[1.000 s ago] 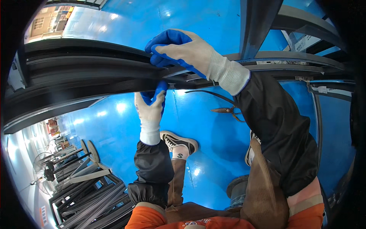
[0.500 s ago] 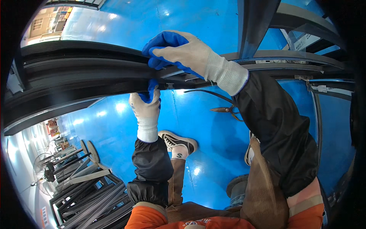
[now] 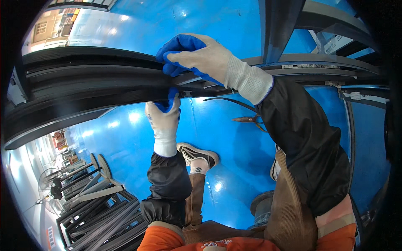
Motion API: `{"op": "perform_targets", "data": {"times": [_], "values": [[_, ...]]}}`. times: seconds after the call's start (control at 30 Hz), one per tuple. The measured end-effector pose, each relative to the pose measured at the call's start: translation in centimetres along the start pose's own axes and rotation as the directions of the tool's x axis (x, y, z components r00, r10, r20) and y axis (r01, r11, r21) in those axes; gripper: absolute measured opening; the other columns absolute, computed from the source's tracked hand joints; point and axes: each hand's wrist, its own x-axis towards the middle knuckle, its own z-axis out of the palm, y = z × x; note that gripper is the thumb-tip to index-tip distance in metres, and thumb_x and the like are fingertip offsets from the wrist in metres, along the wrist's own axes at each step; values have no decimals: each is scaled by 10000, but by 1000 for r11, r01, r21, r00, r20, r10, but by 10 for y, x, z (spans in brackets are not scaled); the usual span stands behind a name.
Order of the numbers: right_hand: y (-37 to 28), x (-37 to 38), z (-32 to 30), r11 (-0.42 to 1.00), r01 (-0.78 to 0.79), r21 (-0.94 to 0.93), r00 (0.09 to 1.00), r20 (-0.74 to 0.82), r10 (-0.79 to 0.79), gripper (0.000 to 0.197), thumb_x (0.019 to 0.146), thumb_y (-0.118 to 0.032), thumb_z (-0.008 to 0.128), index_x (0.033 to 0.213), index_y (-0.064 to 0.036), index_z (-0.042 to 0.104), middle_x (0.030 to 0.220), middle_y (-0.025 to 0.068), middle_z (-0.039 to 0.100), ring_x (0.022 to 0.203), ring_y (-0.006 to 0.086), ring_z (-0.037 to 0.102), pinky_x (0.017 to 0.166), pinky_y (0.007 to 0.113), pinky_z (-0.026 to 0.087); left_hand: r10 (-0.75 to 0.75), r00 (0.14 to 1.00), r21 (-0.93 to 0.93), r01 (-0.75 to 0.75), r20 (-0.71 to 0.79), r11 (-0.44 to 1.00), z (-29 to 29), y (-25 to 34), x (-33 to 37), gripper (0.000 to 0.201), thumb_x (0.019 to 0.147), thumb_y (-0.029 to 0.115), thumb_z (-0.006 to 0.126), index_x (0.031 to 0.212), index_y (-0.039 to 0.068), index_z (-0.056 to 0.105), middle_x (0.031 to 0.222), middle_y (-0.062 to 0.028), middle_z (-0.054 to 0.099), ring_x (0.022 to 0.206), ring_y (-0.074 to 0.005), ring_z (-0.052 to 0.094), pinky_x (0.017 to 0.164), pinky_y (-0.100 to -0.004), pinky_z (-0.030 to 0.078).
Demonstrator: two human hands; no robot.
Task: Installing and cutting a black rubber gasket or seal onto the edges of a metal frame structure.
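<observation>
A long black frame profile [image 3: 96, 79], made of several parallel ribs, crosses the view from the left to the middle. At its near edge, my left hand [image 3: 164, 119] in a white glove with a blue palm grips the profile, thumb up against the side; its other fingers are largely hidden. Over the far edge my right hand [image 3: 201, 58], gloved alike, is bent with its blue fingers curled together. Whatever lies between those fingertips, if anything, I cannot make out. A small metal fitting [image 3: 186, 94] shows on the profile just right of my left thumb.
Scissors [image 3: 248, 119] lie on the blue floor [image 3: 226, 159], beside a dark curved strip [image 3: 230, 101]. More dark frame bars [image 3: 331, 62] stand at the right. A fan [image 3: 54, 188] and a stack of dark profiles [image 3: 104, 221] are at the lower left.
My left hand has shifted slightly right and toward me along the profile's near edge. My right hand keeps its place and its curled shape.
</observation>
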Motion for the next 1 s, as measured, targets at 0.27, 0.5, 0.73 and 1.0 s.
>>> {"op": "perform_targets", "data": {"times": [0.27, 0.5, 0.73, 1.0], "values": [[-3, -6, -1, 999, -34, -19, 999, -24, 33, 302, 846, -294, 648, 1045, -67, 646, 892, 67, 683, 799, 146, 629, 726, 251, 508, -94, 995, -91, 92, -17, 992, 9, 10, -5, 325, 707, 54, 707, 984, -43, 566, 854, -121, 629, 762, -197, 595, 719, -310, 471], [-17, -13, 0, 993, -87, -82, 993, 68, 93, 355, 822, -355, 627, 1078, -110, 623, 938, 71, 670, 839, 167, 636, 767, 286, 531, -200, 979, -179, 191, -30, 965, 9, 4, -4, 381, 663, 47, 730, 996, -30, 564, 890, -153, 629, 796, -251, 611, 747, -345, 476], [24, -28, 21, 814, 538, -219, 842, 87, -533, 388, 760, -99, 645, 1147, -91, 605, 998, 93, 662, 865, 212, 649, 784, 332, 524, -41, 999, -140, 43, 17, 989, 8, 3, -4, 406, 664, 29, 727, 1020, -15, 538, 912, -140, 614, 826, -230, 601, 750, -335, 471], [28, -39, 46, 627, 557, -544, 767, 48, -640, 414, 739, -150, 656, 1143, -78, 601, 1071, 115, 620, 981, 302, 598, 857, 426, 482, -39, 998, -337, 51, 44, 940, 3, 6, -2, 414, 734, 19, 699, 1094, -23, 498, 1024, -132, 606, 924, -207, 596, 794, -327, 481]]}}
